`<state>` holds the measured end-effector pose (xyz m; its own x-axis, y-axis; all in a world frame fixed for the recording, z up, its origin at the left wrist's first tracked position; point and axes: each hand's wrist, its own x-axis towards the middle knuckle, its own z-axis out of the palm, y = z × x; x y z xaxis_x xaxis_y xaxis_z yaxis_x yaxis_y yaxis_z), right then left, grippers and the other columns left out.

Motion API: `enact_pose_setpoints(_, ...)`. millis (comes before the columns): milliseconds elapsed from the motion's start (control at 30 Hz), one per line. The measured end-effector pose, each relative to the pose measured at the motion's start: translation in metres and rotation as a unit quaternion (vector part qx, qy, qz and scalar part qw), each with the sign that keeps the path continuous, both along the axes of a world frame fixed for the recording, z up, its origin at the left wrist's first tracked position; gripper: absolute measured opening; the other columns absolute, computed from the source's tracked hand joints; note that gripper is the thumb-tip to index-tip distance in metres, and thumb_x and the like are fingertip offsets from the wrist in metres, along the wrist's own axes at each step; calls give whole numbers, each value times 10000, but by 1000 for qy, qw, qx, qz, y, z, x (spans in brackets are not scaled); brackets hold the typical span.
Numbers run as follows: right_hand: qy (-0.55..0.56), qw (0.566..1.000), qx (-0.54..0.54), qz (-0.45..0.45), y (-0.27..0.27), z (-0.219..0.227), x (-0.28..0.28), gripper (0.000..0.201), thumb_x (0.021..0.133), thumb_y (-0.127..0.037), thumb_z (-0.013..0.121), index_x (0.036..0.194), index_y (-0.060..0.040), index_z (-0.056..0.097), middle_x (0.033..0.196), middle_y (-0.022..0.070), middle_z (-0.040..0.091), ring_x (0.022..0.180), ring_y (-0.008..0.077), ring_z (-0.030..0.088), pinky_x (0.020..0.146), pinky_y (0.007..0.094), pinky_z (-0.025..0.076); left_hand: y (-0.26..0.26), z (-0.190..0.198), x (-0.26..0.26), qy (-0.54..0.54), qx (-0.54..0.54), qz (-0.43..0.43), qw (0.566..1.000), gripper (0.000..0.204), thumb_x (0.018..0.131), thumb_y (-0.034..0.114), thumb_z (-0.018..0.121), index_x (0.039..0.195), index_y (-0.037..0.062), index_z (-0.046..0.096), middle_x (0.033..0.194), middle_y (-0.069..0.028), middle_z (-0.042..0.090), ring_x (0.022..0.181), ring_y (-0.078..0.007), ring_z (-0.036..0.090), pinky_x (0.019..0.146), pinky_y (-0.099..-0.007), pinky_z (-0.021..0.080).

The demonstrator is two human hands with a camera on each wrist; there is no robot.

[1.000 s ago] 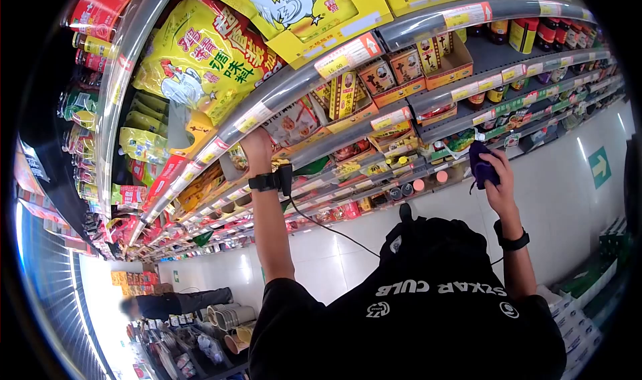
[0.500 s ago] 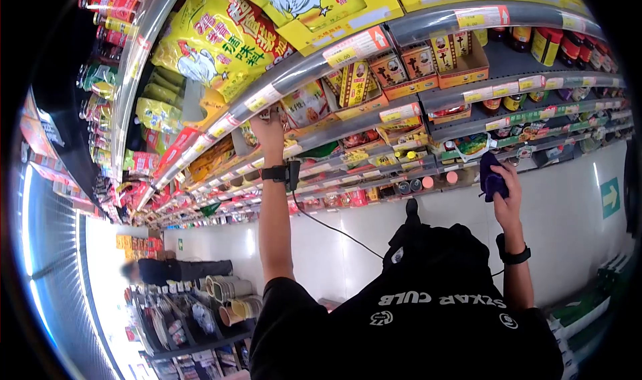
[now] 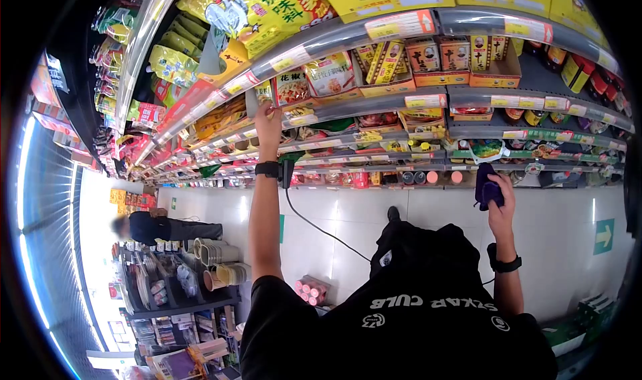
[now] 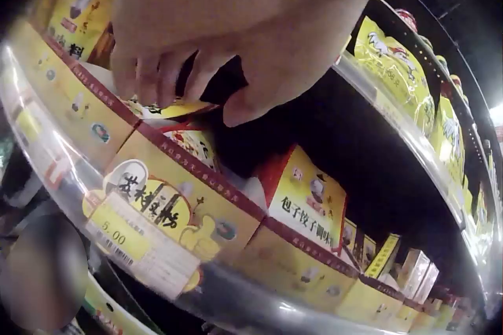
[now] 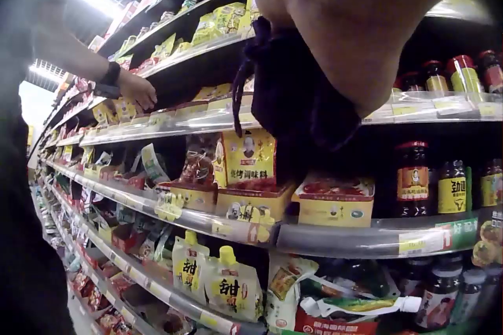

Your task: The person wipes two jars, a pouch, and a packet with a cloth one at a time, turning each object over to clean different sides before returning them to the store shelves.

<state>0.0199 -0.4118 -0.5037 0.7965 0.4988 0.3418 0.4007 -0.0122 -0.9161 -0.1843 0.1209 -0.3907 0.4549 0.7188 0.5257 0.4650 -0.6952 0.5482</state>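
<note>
My left hand point(image 3: 269, 127) reaches into a shelf of seasoning packets. In the left wrist view, its bent fingers point(image 4: 169, 76) hang over an open yellow display box point(image 4: 177, 194), right at the top of a packet point(image 4: 177, 109) inside. The thumb stands apart from the fingers, with a dark gap between them. Beside that box is a red-edged yellow packet point(image 4: 306, 197). My right hand point(image 3: 503, 203) grips a dark purple drawstring pouch point(image 3: 487, 187) in front of the lower shelves; its cord point(image 5: 240, 91) dangles in the right wrist view.
Large yellow bags point(image 3: 254, 12) fill the shelf above my left hand. Small boxes point(image 3: 422, 55) and sauce bottles point(image 5: 413, 178) stand to the right. A cable point(image 3: 321, 227) runs from the left wrist. Another person point(image 3: 154, 227) stands by a rack point(image 3: 177, 310) at lower left.
The view has shifted, and the shelves sit higher and farther right. My left hand has drawn back slightly from deeper in the shelf, showing more fingers. The pouch remains in my right hand, which is lower.
</note>
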Motion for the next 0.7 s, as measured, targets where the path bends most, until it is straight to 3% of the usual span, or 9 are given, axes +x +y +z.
enact_pose_setpoints(133, 33, 999, 20, 0, 20, 5, -16, 534, 597, 102, 408, 1091, -18, 571, 1100, 136, 500, 1025, 246, 506, 922, 275, 363, 18, 5, 10, 23, -83, -66, 994, 394, 797, 186, 659, 1084, -67, 565, 944, -164, 640, 824, -234, 621, 720, -348, 486)
enact_pose_setpoints(333, 13, 999, 44, -7, 74, 19, -49, 504, 631, 111, 402, 1094, -3, 562, 1058, 106, 503, 1004, 214, 499, 922, 263, 355, 33, 12, 10, -62, -137, -123, 981, 351, 808, 148, 648, 1075, -61, 560, 870, -122, 651, 770, -168, 622, 637, -296, 485)
enact_pose_setpoints(400, 34, 998, 54, 2, 99, 21, -64, 461, 668, 113, 416, 1091, 0, 560, 1088, 90, 504, 1039, 189, 486, 937, 255, 339, 32, 16, 8, -99, -182, -174, 963, 361, 819, 157, 645, 1093, -63, 560, 865, -106, 651, 759, -146, 613, 626, -285, 481)
enact_pose_setpoints(500, 20, 999, 46, -3, 136, 30, -91, 498, 636, 109, 400, 1096, 3, 558, 1069, 108, 513, 1027, 217, 503, 939, 277, 357, 32, 29, 4, -54, -262, -227, 936, 361, 821, 163, 647, 1088, -69, 572, 851, -92, 649, 734, -135, 600, 625, -268, 475)
enact_pose_setpoints(633, 29, 999, 32, 8, 170, 38, -123, 482, 645, 101, 415, 1094, 3, 560, 1087, 105, 514, 1041, 212, 504, 940, 278, 360, 53, 19, 0, 42, -19, -209, 977, 396, 794, 232, 669, 1093, -18, 600, 875, -117, 637, 705, -162, 567, 623, -316, 446)
enact_pose_setpoints(667, 38, 999, 25, 4, 177, 42, -131, 464, 648, 88, 433, 1085, 4, 563, 1080, 103, 517, 1031, 208, 508, 926, 269, 365, 60, 16, -5, 24, 42, -206, 977, 361, 777, 229, 673, 1047, -3, 609, 927, -141, 602, 825, -248, 559, 698, -366, 444)
enact_pose_setpoints(700, 30, 999, 25, -4, 183, 45, -137, 461, 648, 87, 435, 1082, 4, 564, 1076, 102, 517, 1026, 206, 509, 922, 267, 367, 65, 15, -9, 18, 102, -175, 979, 337, 779, 222, 668, 1029, 3, 610, 954, -144, 586, 876, -271, 540, 724, -382, 435)
